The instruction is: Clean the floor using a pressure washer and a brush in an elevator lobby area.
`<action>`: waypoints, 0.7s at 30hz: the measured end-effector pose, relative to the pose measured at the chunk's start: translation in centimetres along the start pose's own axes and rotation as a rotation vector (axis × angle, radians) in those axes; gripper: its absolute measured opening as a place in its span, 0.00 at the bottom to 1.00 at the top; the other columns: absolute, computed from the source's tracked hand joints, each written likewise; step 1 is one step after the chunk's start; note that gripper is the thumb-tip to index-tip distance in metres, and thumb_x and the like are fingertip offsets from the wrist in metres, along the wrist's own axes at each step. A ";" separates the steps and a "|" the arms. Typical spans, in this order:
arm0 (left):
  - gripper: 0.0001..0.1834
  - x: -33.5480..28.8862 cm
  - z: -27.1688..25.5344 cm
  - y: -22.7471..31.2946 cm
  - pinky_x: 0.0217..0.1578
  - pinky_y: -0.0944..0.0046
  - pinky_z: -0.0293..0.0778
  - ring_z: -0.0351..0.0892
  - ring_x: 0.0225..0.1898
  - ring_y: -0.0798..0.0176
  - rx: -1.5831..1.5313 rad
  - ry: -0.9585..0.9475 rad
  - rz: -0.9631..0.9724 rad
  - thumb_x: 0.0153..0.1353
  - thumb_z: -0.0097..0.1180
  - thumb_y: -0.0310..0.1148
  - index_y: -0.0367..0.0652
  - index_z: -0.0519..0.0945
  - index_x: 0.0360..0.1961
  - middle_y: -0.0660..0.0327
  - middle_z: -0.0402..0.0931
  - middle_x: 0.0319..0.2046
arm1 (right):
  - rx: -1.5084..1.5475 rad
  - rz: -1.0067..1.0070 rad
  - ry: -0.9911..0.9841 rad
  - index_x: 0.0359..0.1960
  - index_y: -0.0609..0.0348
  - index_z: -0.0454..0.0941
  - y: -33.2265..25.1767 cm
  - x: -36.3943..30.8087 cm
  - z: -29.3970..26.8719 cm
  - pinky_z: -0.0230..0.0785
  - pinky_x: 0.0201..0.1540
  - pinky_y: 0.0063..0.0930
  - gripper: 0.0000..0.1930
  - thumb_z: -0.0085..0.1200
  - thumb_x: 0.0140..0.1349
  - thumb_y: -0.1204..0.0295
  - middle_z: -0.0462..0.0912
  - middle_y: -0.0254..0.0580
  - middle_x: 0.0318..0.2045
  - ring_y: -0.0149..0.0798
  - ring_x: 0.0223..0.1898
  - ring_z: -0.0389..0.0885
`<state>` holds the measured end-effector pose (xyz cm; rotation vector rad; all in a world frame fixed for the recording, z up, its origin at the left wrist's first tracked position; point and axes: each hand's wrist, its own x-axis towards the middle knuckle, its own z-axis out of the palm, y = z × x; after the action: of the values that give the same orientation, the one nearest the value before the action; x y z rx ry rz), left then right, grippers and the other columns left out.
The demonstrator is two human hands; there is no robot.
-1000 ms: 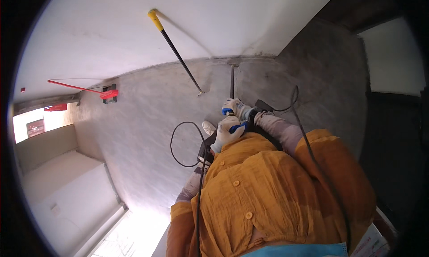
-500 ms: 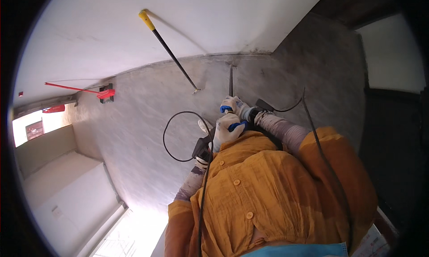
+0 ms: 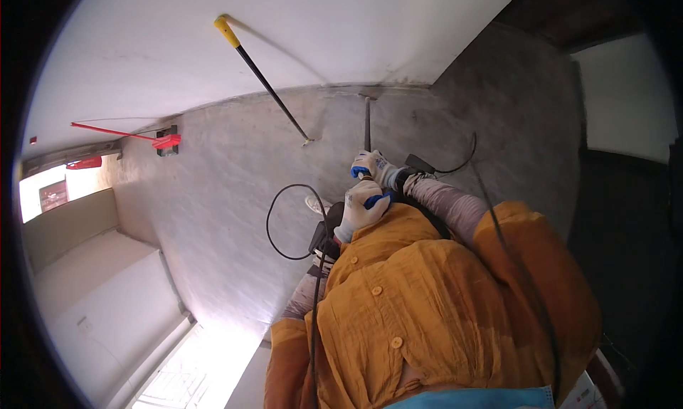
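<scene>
A long dark-handled pole tool (image 3: 368,128) runs away from my body to the foot of the white wall, where its short flat head touches or nearly touches the wall's base. My right hand (image 3: 376,168), in a white glove with blue palm, is closed around the handle. Closer to my belly, my left hand (image 3: 362,205), gloved the same way, is closed around the rear part of the pole; that end is hidden by the hand and my orange-brown shirt. Black straps with small dark boxes and cables sit on both wrists.
A second pole with a yellow grip (image 3: 228,32) leans on the white wall (image 3: 149,53), its foot on the grey floor (image 3: 213,195). Further left stands a red long-handled dustpan (image 3: 165,141). My white shoe (image 3: 315,205) shows beside a looping black cable (image 3: 269,220).
The tool's head has slid a little forward, closer to the wall. Both hands keep their grip. More of my white shoe shows to the left.
</scene>
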<state>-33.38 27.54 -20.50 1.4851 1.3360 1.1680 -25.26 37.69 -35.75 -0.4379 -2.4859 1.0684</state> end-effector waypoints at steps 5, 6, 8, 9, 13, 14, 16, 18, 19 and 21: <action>0.08 -0.3 -0.1 2.3 0.25 0.63 0.63 0.66 0.21 0.58 -0.035 -0.016 -0.057 0.46 0.56 0.23 0.32 0.71 0.17 0.55 0.67 0.17 | 0.013 0.068 -0.014 0.20 0.50 0.73 -1.1 -1.4 0.0 0.67 0.30 0.36 0.08 0.53 0.41 0.63 0.74 0.39 0.22 0.46 0.29 0.73; 0.08 -0.2 -0.1 2.6 0.25 0.63 0.63 0.66 0.21 0.58 -0.035 -0.024 -0.055 0.46 0.56 0.23 0.32 0.71 0.17 0.55 0.67 0.17 | 0.009 0.089 -0.041 0.22 0.50 0.74 -1.1 -1.6 0.2 0.67 0.32 0.36 0.09 0.54 0.40 0.61 0.75 0.39 0.25 0.47 0.32 0.74; 0.09 -0.6 -0.3 3.1 0.24 0.63 0.62 0.65 0.20 0.59 0.028 -0.030 -0.084 0.47 0.55 0.24 0.32 0.70 0.17 0.55 0.66 0.16 | 0.009 0.114 -0.104 0.26 0.49 0.76 -1.5 -1.4 0.9 0.68 0.38 0.37 0.13 0.57 0.39 0.58 0.78 0.41 0.30 0.48 0.37 0.76; 0.09 -0.7 0.2 2.8 0.23 0.64 0.61 0.64 0.19 0.62 -0.002 0.056 -0.061 0.47 0.55 0.25 0.32 0.70 0.16 0.56 0.65 0.15 | 0.110 0.103 -0.110 0.24 0.50 0.75 -1.3 -1.1 0.8 0.68 0.37 0.36 0.13 0.58 0.37 0.59 0.77 0.41 0.30 0.48 0.36 0.76; 0.09 -1.1 0.5 2.1 0.22 0.65 0.60 0.62 0.18 0.66 -0.017 0.065 -0.197 0.47 0.56 0.24 0.33 0.69 0.16 0.58 0.63 0.14 | 0.044 0.075 -0.113 0.23 0.51 0.75 0.1 -1.0 1.6 0.68 0.35 0.37 0.14 0.59 0.35 0.59 0.77 0.42 0.28 0.48 0.36 0.76; 0.09 -2.4 0.1 2.1 0.22 0.65 0.60 0.62 0.18 0.66 -0.018 0.070 -0.195 0.47 0.56 0.24 0.33 0.69 0.16 0.58 0.63 0.14 | 0.042 0.072 -0.117 0.23 0.51 0.75 -1.2 -1.1 2.3 0.68 0.35 0.37 0.14 0.59 0.35 0.59 0.77 0.42 0.28 0.48 0.36 0.76; 0.09 -4.6 0.1 2.3 0.22 0.65 0.60 0.62 0.18 0.65 -0.042 0.130 -0.130 0.46 0.56 0.24 0.33 0.69 0.16 0.58 0.62 0.14 | 0.028 0.027 -0.189 0.22 0.49 0.75 -2.7 -2.2 3.2 0.68 0.36 0.36 0.14 0.59 0.35 0.59 0.76 0.41 0.28 0.47 0.35 0.75; 0.09 -6.1 -1.2 3.1 0.22 0.64 0.61 0.63 0.18 0.64 -0.046 0.042 -0.126 0.46 0.56 0.24 0.34 0.69 0.16 0.58 0.63 0.14 | 0.009 0.061 -0.119 0.23 0.48 0.74 -6.2 -3.0 4.0 0.68 0.37 0.37 0.12 0.58 0.37 0.60 0.76 0.40 0.27 0.47 0.34 0.74; 0.09 -6.7 -1.3 3.6 0.22 0.64 0.61 0.64 0.19 0.63 -0.039 0.032 -0.095 0.46 0.56 0.24 0.34 0.70 0.16 0.58 0.64 0.14 | -0.016 0.012 -0.047 0.22 0.46 0.73 -6.7 -3.2 4.3 0.65 0.35 0.35 0.09 0.56 0.39 0.61 0.75 0.33 0.25 0.44 0.32 0.73; 0.08 -7.8 -0.9 3.2 0.23 0.63 0.64 0.67 0.19 0.61 -0.023 0.098 -0.095 0.45 0.57 0.25 0.34 0.72 0.17 0.56 0.67 0.15 | 0.000 -0.010 0.027 0.21 0.45 0.73 -7.3 -3.2 4.5 0.63 0.31 0.35 0.06 0.53 0.41 0.62 0.74 0.29 0.23 0.41 0.30 0.72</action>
<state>-33.51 19.38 -18.12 1.3480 1.4381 1.2036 -25.49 28.73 -33.96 -0.4361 -2.4623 1.0517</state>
